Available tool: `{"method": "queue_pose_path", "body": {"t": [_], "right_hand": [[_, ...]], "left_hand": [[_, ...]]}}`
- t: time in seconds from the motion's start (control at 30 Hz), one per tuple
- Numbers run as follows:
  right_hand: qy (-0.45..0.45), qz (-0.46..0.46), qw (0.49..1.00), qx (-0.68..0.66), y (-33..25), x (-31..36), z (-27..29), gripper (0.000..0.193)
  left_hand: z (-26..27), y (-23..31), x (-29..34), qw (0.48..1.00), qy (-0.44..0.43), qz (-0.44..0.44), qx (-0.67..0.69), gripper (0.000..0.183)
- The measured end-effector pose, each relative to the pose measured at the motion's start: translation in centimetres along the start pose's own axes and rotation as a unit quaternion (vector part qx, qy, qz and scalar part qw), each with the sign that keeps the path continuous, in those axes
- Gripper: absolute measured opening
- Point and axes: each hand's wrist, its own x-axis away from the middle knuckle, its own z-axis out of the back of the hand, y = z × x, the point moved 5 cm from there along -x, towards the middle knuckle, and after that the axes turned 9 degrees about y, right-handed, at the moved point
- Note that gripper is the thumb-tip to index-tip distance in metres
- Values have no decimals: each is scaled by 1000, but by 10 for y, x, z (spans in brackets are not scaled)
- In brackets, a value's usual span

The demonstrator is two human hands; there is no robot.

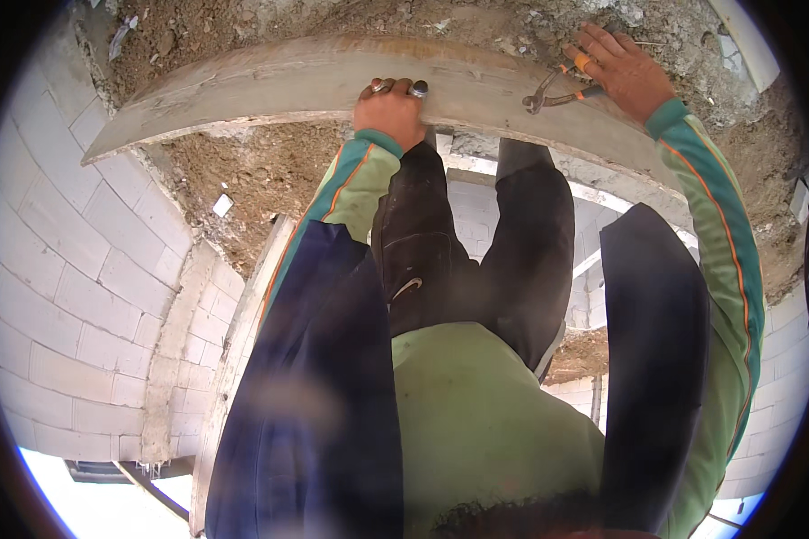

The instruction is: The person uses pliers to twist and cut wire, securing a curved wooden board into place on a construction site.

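Ground: brown, rubble-strewn soil [261, 171].
Plank [261, 85]: greyish-brown, stained, spanning before the legs [530, 216].
Pincers [539, 101]: dull metal head, black-and-orange handles spread, over plank's right portion.
Left hand [391, 115]: fist against plank, contents hidden.
Right hand [627, 76]: closed around pincers' handles.

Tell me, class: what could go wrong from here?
The bare left hand rests on the long, pale wooden board; if that board shifted, the hand could slip. That hand's silver-coloured rings might catch on the board's edge. The bare right hand holds orange-and-black-handled metal pincers; their spread arms could pinch a finger.
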Motion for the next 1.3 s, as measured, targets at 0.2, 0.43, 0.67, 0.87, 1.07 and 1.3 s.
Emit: {"method": "queue_pose_path", "body": {"t": [0.2, 0.43, 0.67, 0.87, 1.07, 1.3], "right_hand": [[29, 121, 992, -1, -29, -40, 30, 62], [59, 262, 962, -39, -19, -76, 49, 44], [88, 260, 961, 25, -20, -82, 28, 31], [15, 167, 986, 21, -16, -74, 3, 43], [81, 95, 991, -53, -31, -56, -14, 32], [-8, -69, 996, -58, 8, 26, -63, 38]], "left_hand": [[-11, 2, 9, 998, -59, 35, -1, 42], [-1, 2, 9, 998, 57, 6, 1, 21], [-12, 3, 4, 999, 12, 34, -4, 17], [-13, -4, 10, 999, 5, 38, 19, 16], [-11, -11, 33, 998, 58, 26, 6, 18], [3, 7, -19, 999, -5, -22, 40, 12]]}}
